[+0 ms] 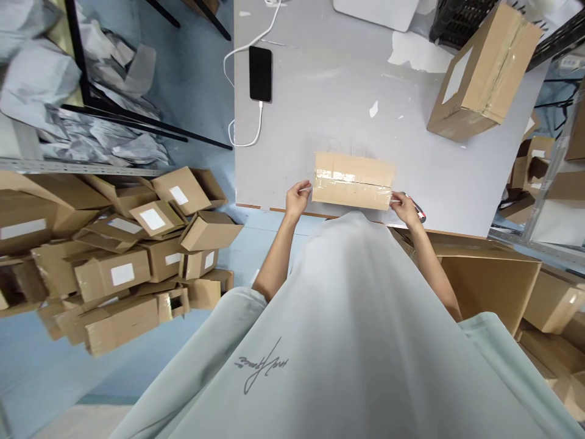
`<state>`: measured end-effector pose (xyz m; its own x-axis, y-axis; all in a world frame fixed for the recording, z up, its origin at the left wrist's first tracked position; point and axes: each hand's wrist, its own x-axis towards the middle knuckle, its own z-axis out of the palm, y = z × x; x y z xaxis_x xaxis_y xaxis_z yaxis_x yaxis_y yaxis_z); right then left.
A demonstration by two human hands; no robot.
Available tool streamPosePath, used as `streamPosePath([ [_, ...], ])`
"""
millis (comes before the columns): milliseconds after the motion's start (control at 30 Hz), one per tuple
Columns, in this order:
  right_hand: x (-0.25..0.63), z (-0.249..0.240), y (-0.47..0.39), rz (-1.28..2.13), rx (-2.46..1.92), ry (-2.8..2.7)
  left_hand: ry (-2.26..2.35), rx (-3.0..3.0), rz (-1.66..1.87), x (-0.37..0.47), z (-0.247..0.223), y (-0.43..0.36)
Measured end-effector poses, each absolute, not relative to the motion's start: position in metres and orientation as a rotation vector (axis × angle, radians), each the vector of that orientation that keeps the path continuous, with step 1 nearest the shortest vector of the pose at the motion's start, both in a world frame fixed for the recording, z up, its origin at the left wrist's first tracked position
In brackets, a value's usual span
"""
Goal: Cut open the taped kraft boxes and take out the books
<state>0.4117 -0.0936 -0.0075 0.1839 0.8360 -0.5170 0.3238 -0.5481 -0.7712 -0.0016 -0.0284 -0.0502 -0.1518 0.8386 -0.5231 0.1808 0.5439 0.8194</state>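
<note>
A small taped cardboard box (pixel 353 180) lies on the grey table near its front edge, with shiny clear tape along its top and a dark seam line in it. My left hand (pixel 297 199) is at the box's left end, fingers bent and apart, with nothing visible in them. At the box's right end is my right hand (pixel 404 208), its fingers curled and the tips at the cardboard. Along the outer side of that hand shows a red and black utility knife (pixel 418 212). Whether my fingers grip the knife or it lies on the table, I cannot tell.
A black phone (pixel 260 74) on a white cable lies at the table's left. A bigger cardboard box (pixel 485 73) stands at the back right beside a black crate (pixel 457 21). Many empty boxes (pixel 112 271) are piled on the floor left; a large open carton (pixel 489 286) is lower right.
</note>
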Motion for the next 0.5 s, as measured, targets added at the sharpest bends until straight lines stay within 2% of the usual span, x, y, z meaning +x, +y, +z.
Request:
streamPosePath([
  [167,0.393,-0.009,-0.097,1.547,-1.831,-1.126,1.506,0.902,0.637,0.009,-0.049,-0.039],
  [500,0.401,0.035,-0.081,1.401,-1.723,-1.138,1.418,1.055,0.693,-0.004,-0.019,-0.020],
])
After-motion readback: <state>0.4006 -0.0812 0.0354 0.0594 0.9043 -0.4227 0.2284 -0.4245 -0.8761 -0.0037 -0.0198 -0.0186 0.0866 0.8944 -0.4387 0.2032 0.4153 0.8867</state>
